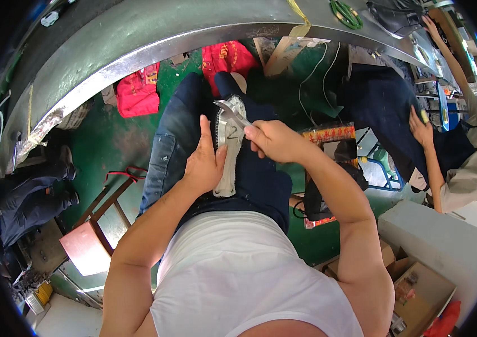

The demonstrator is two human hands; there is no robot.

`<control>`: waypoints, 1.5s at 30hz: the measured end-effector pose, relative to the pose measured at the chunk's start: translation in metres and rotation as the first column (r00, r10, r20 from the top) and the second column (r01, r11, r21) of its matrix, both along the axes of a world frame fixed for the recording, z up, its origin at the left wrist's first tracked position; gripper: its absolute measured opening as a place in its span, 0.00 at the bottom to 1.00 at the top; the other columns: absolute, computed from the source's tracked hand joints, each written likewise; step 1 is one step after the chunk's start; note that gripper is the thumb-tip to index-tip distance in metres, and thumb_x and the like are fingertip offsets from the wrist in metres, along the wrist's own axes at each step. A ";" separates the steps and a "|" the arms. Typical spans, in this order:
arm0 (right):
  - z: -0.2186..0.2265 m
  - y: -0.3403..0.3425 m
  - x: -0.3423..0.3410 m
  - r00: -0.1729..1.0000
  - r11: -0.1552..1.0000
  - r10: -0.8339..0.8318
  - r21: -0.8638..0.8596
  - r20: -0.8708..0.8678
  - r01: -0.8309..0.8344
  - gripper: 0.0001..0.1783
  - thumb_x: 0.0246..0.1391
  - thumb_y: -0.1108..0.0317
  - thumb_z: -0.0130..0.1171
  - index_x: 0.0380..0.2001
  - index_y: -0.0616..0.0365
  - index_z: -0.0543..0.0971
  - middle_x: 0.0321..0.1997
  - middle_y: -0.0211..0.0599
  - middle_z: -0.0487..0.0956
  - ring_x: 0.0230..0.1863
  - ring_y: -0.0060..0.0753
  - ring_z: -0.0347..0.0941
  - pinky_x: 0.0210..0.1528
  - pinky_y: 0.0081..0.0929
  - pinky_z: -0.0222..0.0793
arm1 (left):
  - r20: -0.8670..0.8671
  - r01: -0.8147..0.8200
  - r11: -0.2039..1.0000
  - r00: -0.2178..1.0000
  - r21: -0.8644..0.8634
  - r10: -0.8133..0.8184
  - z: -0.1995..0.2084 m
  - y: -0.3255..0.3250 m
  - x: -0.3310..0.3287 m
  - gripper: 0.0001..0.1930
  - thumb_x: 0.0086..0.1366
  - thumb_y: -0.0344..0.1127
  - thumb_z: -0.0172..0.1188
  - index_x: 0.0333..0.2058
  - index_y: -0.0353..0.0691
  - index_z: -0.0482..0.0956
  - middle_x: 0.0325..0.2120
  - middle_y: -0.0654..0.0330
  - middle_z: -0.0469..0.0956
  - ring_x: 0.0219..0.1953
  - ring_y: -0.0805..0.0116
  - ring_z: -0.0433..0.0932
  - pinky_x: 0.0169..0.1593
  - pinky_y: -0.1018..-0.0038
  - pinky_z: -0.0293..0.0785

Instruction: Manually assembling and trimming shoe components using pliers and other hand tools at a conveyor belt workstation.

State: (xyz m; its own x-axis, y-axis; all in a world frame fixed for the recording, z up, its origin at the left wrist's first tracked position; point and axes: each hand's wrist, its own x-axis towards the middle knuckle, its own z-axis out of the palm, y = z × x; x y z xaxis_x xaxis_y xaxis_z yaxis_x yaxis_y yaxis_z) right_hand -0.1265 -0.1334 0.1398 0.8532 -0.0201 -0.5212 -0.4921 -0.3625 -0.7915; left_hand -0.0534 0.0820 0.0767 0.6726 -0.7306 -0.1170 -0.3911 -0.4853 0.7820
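On my lap lies a pale, shoe-shaped form [226, 175] that looks like a shoe last, sole face up, with a dark mark on it. Its toe points away from me, and a toothed, gathered edge runs round the toe end. My left hand [205, 164] grips its left side, thumb over the edge and forefinger stretched alongside. In my right hand [276, 140] is a curved metal tool [233, 111], its head against the toe end. The grip hides the tool's handle, so its exact kind is unclear.
A metal-edged bench [160, 51] curves across in front. Red bags [139, 92] lie on the green floor beneath it. A wooden stool [88, 246] stands at left. A co-worker [468, 163] sits at right, near a black bag [334, 194] and a cardboard box [425, 292].
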 end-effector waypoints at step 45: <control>0.001 0.029 -0.032 0.908 0.970 -0.243 0.055 0.342 0.239 0.25 0.72 0.52 0.40 0.37 0.66 0.75 0.27 0.35 0.77 0.27 0.26 0.76 0.33 0.26 0.72 | -0.657 -0.143 0.962 0.753 -0.235 -0.048 -0.021 -0.017 0.019 0.39 0.64 0.42 0.67 0.64 0.28 0.56 0.48 0.51 0.77 0.49 0.66 0.77 0.53 0.69 0.74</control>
